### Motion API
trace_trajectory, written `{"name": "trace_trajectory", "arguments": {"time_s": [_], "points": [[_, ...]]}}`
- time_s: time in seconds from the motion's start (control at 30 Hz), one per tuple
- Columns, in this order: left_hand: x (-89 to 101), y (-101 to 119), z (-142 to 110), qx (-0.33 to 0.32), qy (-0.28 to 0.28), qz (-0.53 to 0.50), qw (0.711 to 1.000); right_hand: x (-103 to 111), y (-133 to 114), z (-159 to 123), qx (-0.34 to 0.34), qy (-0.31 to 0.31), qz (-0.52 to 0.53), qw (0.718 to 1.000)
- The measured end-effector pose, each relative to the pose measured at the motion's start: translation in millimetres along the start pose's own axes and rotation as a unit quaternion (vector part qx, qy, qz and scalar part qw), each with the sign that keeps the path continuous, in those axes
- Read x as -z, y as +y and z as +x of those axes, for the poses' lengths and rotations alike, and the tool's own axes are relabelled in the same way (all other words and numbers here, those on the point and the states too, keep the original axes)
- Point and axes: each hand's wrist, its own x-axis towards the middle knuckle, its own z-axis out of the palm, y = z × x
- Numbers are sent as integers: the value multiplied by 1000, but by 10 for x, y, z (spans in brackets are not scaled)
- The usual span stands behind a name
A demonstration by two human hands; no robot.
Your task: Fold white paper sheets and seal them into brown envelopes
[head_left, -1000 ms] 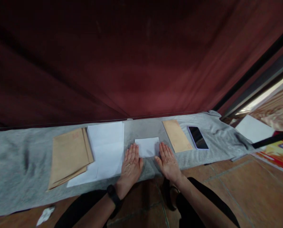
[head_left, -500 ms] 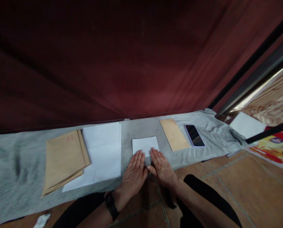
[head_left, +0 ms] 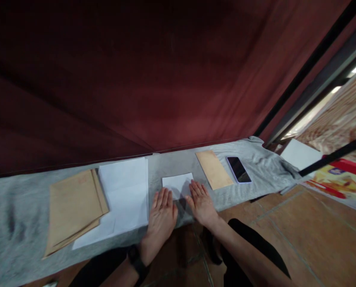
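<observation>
A small folded white paper (head_left: 177, 184) lies on the grey cloth (head_left: 22, 215) in front of me. My left hand (head_left: 161, 213) rests flat, fingers stretched out, at the paper's near left corner. On the paper's near right corner lies my right hand (head_left: 200, 202), also flat with fingers together and extended. Neither hand holds anything. A black watch sits on my left wrist.
Left of the hands lie white sheets (head_left: 122, 195) and a stack of brown envelopes (head_left: 73, 207). To the right are a narrow brown envelope (head_left: 214, 169) and a phone (head_left: 238, 169). A dark red curtain (head_left: 136, 79) hangs behind. Tiled floor lies below.
My hands, apart beside the paper a second ago, came together at its near edge, then spread slightly apart again. The view shifted a little to the right.
</observation>
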Motion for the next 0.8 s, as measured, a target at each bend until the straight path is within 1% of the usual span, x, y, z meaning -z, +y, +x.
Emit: {"name": "trace_trajectory", "arguments": {"time_s": [0.07, 0.13, 0.2, 0.27, 0.37, 0.5, 0.63, 0.8], "points": [[-22, 16, 119, -21, 6, -16, 1000, -4, -81, 140, 19, -14, 36, 999], [-93, 22, 197, -49, 5, -32, 998, -51, -156, 267, 40, -30, 75, 996], [-194, 11, 225, -67, 2, -38, 997, -131, -209, 367, 51, -43, 101, 993], [-294, -16, 216, -71, -5, -40, 997, -223, -227, 434, 55, -50, 106, 992], [-390, -76, 188, -51, -17, -38, 998, -340, -189, 469, 52, -55, 80, 994], [-407, -145, 199, 0, -20, -25, 999, -427, -61, 438, 54, -41, 16, 998], [-378, -170, 238, 38, -13, -14, 999, -464, 95, 397, 35, -12, -29, 999], [-343, -149, 249, 55, -4, -4, 998, -430, 238, 391, -6, 22, -44, 999]]}}
